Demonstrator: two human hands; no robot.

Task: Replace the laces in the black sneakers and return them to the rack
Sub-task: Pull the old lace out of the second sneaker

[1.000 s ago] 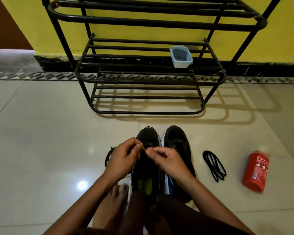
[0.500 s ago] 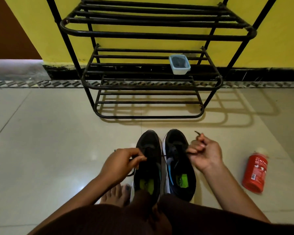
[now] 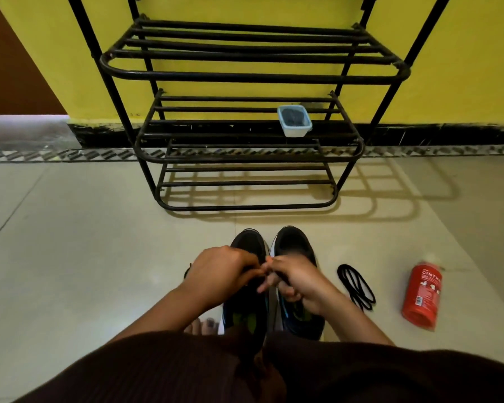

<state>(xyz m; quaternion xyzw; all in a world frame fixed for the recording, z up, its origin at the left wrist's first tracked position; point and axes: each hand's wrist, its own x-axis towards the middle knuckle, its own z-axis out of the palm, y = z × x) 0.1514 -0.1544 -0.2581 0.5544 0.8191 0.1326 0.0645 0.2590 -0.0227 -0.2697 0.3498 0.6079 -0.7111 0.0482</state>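
Now both grips are closed to a pinch: my left hand (image 3: pixel 224 274) and right hand (image 3: pixel 298 282) meet fingertip to fingertip over the black sneakers (image 3: pixel 293 241). The fingers curl on what I judge is the lace (image 3: pixel 187 270). Blur hides it there, and only a dark bit shows beside the left wrist. Half a second ago the right hand was drawn out sideways; it has come back in. I read that as one eyelet pulled through and the next beginning. The sneakers stand together on the floor before the rack (image 3: pixel 245 159), with a coiled lace (image 3: pixel 355 286) lying just right of them.
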